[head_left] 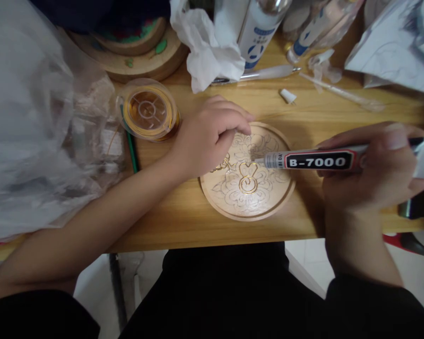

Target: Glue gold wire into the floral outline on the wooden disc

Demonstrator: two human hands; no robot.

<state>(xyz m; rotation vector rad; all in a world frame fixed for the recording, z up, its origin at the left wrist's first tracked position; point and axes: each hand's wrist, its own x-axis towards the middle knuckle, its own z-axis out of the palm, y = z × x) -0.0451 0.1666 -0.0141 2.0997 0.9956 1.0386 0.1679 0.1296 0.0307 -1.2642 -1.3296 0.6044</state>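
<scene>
A round wooden plate (pixel 229 209) lies on the table, with a flower pattern drawn in thin lines. Gold wire (pixel 248 184) forms a spiral and a heart-like curve near its middle, and more gold wire sits by my left hand. My left hand (pixel 212 134) rests over the plate's upper left edge, fingers curled together; whether they pinch anything is hidden. In my right hand (pixel 378 165) is a glue tube (pixel 318 161) marked B-7000, held level with its nozzle pointing left, at the wire curve's upper right.
A spool of gold wire (pixel 148 110) stands left of my left hand, by a green stick (pixel 132 150). Plastic bags (pixel 28 117) fill the left side. Behind are crumpled tissue (pixel 212 52), a bottle (pixel 263 33), a pen (pixel 268 73) and a white cap (pixel 288 96).
</scene>
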